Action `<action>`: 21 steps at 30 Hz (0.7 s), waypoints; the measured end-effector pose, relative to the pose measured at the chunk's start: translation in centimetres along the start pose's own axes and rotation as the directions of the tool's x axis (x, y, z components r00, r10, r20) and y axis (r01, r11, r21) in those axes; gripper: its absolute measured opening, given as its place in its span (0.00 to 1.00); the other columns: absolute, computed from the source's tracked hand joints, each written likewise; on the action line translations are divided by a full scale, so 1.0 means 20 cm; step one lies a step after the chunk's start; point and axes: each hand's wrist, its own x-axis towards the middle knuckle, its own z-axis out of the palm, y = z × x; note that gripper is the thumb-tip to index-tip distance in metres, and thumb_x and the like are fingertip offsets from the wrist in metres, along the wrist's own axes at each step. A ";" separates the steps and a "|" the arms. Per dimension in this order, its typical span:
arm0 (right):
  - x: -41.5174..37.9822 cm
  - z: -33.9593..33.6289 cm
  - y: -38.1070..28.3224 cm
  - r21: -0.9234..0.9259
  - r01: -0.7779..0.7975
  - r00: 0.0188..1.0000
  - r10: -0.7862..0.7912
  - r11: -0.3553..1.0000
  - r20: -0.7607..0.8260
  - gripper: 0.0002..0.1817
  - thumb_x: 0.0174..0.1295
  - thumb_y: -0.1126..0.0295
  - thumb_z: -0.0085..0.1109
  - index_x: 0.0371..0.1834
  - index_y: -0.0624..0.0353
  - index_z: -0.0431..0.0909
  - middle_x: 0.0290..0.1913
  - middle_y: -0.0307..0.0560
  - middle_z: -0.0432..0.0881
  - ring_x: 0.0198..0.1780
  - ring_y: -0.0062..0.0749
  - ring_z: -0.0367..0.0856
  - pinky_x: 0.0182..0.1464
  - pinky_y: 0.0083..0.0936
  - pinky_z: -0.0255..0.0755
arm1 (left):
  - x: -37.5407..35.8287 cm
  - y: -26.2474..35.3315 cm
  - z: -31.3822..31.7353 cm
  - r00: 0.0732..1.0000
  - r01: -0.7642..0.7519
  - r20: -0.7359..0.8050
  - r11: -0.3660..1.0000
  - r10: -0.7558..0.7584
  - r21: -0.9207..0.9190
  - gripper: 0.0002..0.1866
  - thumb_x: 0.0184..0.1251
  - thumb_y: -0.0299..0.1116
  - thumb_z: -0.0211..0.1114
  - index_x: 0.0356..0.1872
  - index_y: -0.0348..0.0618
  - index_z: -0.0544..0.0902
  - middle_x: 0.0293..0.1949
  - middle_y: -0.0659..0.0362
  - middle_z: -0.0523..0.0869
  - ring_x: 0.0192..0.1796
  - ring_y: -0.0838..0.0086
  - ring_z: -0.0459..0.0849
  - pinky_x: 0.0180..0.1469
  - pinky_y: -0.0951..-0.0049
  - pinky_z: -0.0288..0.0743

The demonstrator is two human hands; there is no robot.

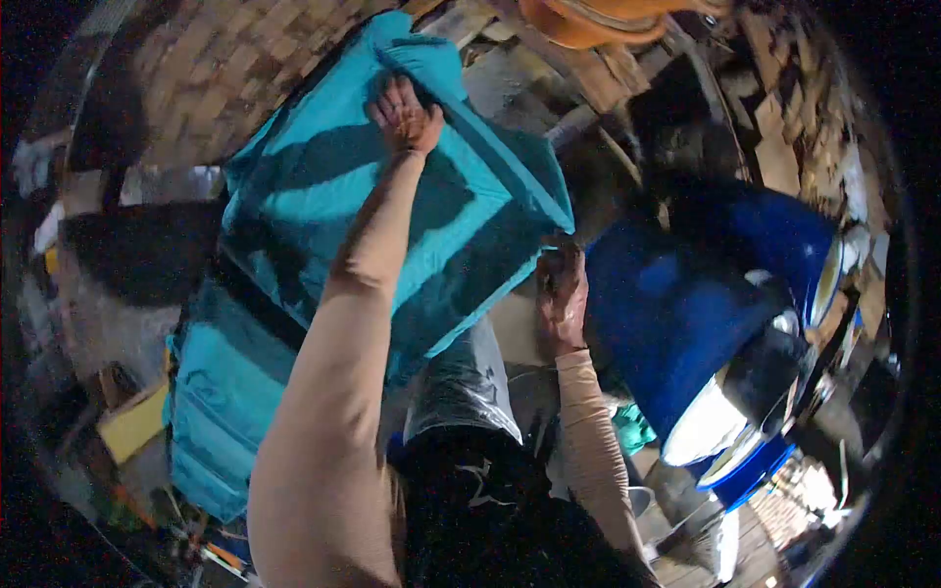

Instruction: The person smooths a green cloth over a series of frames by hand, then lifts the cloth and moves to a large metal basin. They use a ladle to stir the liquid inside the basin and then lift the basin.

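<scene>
A large sheet of teal fabric (294,186) with folded edges spreads in front of me, its surface crossed by dark shadows. My left hand (407,118) lies on its upper part, fingers apart and pressed against the cloth. Lower down on the right, my right hand (562,299) is closed at the fabric's right corner, with the fingertips curled around the edge. More teal fabric (221,402) hangs at the lower left, below a dark gap. Part of my grey trouser leg (461,387) shows beneath the sheet.
Big dark-blue rounded objects (667,314) with pale rims stand close on my right. Something orange (588,22) is at the top edge. A yellow block (135,423) sits at the left. Wooden pieces (774,147) and clutter lie at the upper right; a brick-patterned surface (211,73) is behind.
</scene>
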 end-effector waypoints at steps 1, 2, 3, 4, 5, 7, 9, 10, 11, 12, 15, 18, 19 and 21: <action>0.02 0.01 -0.01 0.000 0.008 0.999 -0.008 1.000 0.039 0.27 0.64 0.67 0.56 0.63 0.66 0.63 0.55 0.49 0.74 0.54 0.37 0.76 0.53 0.31 0.70 | -0.01 -0.01 -0.01 0.999 -0.043 -0.007 0.985 0.045 0.167 0.39 0.54 0.55 0.60 0.64 0.39 0.69 0.67 0.48 0.65 0.72 0.50 0.55 0.70 0.45 0.48; 0.04 0.05 -0.01 0.277 -0.032 0.999 0.026 0.960 0.026 0.26 0.66 0.65 0.55 0.64 0.65 0.63 0.58 0.48 0.73 0.55 0.37 0.76 0.54 0.32 0.70 | 0.02 -0.02 0.00 0.985 -0.003 0.173 0.996 -0.013 0.092 0.41 0.55 0.57 0.58 0.65 0.39 0.68 0.70 0.48 0.61 0.74 0.50 0.50 0.72 0.44 0.43; 0.06 0.09 -0.02 0.533 -0.085 0.996 0.073 0.842 0.044 0.26 0.68 0.63 0.54 0.65 0.63 0.63 0.60 0.47 0.72 0.57 0.37 0.75 0.54 0.32 0.70 | 0.05 -0.01 -0.06 0.935 0.068 0.347 0.997 -0.075 0.032 0.42 0.56 0.59 0.56 0.66 0.39 0.67 0.73 0.49 0.56 0.76 0.50 0.45 0.74 0.44 0.38; 0.05 0.13 0.00 0.612 0.083 0.995 -0.097 0.787 -0.011 0.29 0.68 0.57 0.55 0.65 0.62 0.63 0.61 0.49 0.71 0.58 0.37 0.75 0.57 0.30 0.70 | 0.00 -0.02 -0.01 0.971 0.029 0.236 0.995 -0.051 0.095 0.41 0.56 0.58 0.56 0.66 0.39 0.67 0.74 0.50 0.56 0.77 0.50 0.45 0.73 0.42 0.37; 0.05 0.14 0.02 0.767 -0.251 0.962 0.240 0.590 0.131 0.26 0.62 0.68 0.59 0.63 0.62 0.67 0.58 0.44 0.76 0.55 0.28 0.75 0.55 0.24 0.71 | -0.01 -0.03 0.05 0.993 -0.019 0.116 0.988 0.001 0.154 0.41 0.56 0.58 0.57 0.67 0.39 0.67 0.74 0.51 0.55 0.77 0.49 0.44 0.73 0.41 0.35; -0.03 0.14 0.11 0.139 -0.071 0.988 0.051 0.988 0.143 0.28 0.62 0.64 0.59 0.64 0.61 0.66 0.55 0.47 0.78 0.53 0.34 0.79 0.53 0.27 0.74 | -0.04 -0.09 0.05 0.999 -0.004 0.033 0.990 0.009 -0.144 0.39 0.57 0.54 0.59 0.66 0.39 0.67 0.70 0.51 0.60 0.74 0.47 0.50 0.71 0.36 0.39; -0.10 0.13 0.19 0.097 -0.036 0.971 0.011 0.995 0.238 0.26 0.62 0.63 0.58 0.63 0.61 0.68 0.54 0.49 0.79 0.51 0.38 0.80 0.52 0.31 0.75 | -0.02 -0.05 -0.16 0.993 0.101 -0.033 0.969 -0.111 -0.227 0.39 0.56 0.47 0.63 0.67 0.38 0.64 0.68 0.50 0.61 0.72 0.46 0.53 0.70 0.35 0.42; -0.10 0.13 0.21 0.065 -0.009 0.950 -0.012 0.998 0.311 0.25 0.62 0.63 0.57 0.62 0.61 0.69 0.53 0.51 0.80 0.50 0.43 0.82 0.51 0.34 0.76 | -0.04 -0.04 -0.30 0.987 0.110 -0.079 0.943 -0.141 -0.314 0.39 0.55 0.45 0.63 0.67 0.38 0.64 0.68 0.50 0.61 0.71 0.47 0.55 0.70 0.36 0.43; -0.11 0.12 0.21 0.060 0.000 0.945 -0.020 0.998 0.327 0.25 0.62 0.63 0.57 0.62 0.61 0.69 0.53 0.51 0.80 0.50 0.43 0.82 0.51 0.34 0.76 | -0.12 -0.04 -0.44 0.978 0.115 -0.113 0.910 -0.174 -0.399 0.39 0.54 0.44 0.64 0.66 0.37 0.64 0.68 0.49 0.61 0.70 0.47 0.56 0.69 0.36 0.44; -0.11 0.11 0.21 -0.044 0.142 0.927 -0.117 0.989 0.356 0.19 0.65 0.64 0.55 0.57 0.61 0.73 0.51 0.52 0.81 0.51 0.45 0.81 0.53 0.35 0.74 | -0.21 -0.04 -0.61 0.971 0.152 -0.088 0.860 -0.221 -0.486 0.39 0.52 0.40 0.66 0.66 0.37 0.64 0.66 0.46 0.63 0.68 0.48 0.58 0.69 0.41 0.49; -0.11 0.20 0.20 -0.231 0.294 0.900 -0.187 0.927 0.394 0.15 0.68 0.65 0.52 0.53 0.61 0.77 0.51 0.54 0.81 0.52 0.48 0.80 0.55 0.37 0.71 | -0.65 -0.17 -0.88 0.920 0.270 -0.109 0.809 -0.377 -0.523 0.36 0.51 0.35 0.67 0.64 0.38 0.67 0.62 0.42 0.68 0.65 0.46 0.63 0.68 0.49 0.54; -0.02 0.40 0.10 -0.163 0.482 0.805 -0.361 0.861 0.471 0.16 0.66 0.65 0.55 0.55 0.60 0.76 0.52 0.55 0.80 0.53 0.50 0.79 0.55 0.38 0.71 | -0.95 -0.48 -1.21 0.836 0.498 -0.036 0.785 -0.547 -0.368 0.29 0.55 0.35 0.64 0.59 0.37 0.71 0.56 0.41 0.73 0.60 0.46 0.70 0.62 0.49 0.63; 0.00 0.49 0.05 -0.002 0.599 0.695 -0.518 0.801 0.499 0.17 0.65 0.66 0.56 0.55 0.59 0.76 0.52 0.55 0.80 0.54 0.51 0.78 0.55 0.38 0.72 | -1.04 -0.65 -1.21 0.836 0.479 -0.124 0.822 -0.534 -0.308 0.27 0.57 0.35 0.62 0.58 0.37 0.71 0.54 0.42 0.75 0.58 0.47 0.72 0.60 0.51 0.66; 0.03 0.67 -0.06 0.153 0.604 0.616 -0.580 0.782 0.533 0.19 0.61 0.70 0.60 0.55 0.60 0.76 0.53 0.55 0.79 0.56 0.51 0.77 0.56 0.37 0.72 | -1.09 -0.94 -1.25 0.836 0.453 -0.223 0.860 -0.501 -0.234 0.22 0.61 0.34 0.60 0.55 0.37 0.72 0.50 0.43 0.78 0.54 0.49 0.76 0.56 0.55 0.70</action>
